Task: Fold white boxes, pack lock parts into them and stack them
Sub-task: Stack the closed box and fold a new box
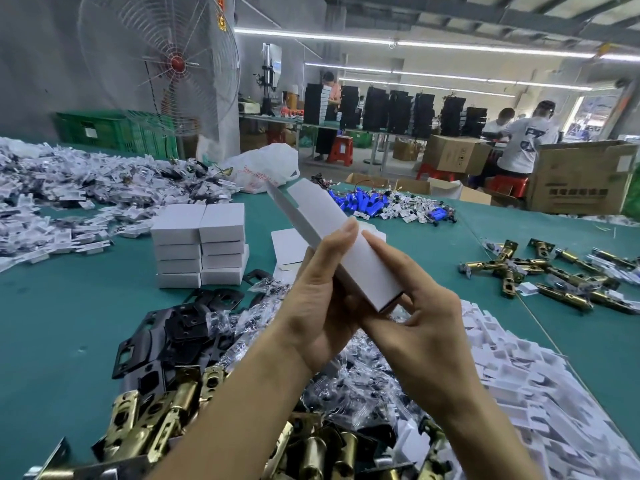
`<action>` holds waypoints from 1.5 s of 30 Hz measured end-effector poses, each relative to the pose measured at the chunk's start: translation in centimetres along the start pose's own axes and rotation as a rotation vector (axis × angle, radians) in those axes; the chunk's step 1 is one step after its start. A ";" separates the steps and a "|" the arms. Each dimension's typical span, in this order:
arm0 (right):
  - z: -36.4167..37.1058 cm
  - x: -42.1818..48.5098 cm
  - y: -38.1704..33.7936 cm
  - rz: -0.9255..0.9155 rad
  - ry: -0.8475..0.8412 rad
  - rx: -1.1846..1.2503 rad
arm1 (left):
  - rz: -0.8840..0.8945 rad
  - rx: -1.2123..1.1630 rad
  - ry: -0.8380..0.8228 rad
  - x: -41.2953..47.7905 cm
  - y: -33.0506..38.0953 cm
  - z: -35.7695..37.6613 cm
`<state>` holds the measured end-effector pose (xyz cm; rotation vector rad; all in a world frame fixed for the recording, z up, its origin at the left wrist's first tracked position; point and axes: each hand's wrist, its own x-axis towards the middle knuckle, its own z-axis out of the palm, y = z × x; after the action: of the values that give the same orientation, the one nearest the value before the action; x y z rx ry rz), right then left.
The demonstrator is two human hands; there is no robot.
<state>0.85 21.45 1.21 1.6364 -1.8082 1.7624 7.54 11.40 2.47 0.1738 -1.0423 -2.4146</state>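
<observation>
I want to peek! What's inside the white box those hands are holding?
The white box, gripped by the left hand and right hand, shows only a dark gap at its near end. Its walls hide anything inside.

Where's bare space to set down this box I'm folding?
Bare green mat lies left of the black plates, nearer than the stacked white boxes. Another patch: between blue batteries and brass latches. Under your left hand and right hand, both gripping the box, it's crowded.
</observation>
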 end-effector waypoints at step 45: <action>0.0 0.1 1.2 0.348 -0.114 0.157 | 0.288 0.518 -0.019 1.0 -1.5 -0.7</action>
<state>-0.06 21.09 0.53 1.5814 -2.1676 2.0343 6.26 11.30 0.94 0.1621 -1.5677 -1.8583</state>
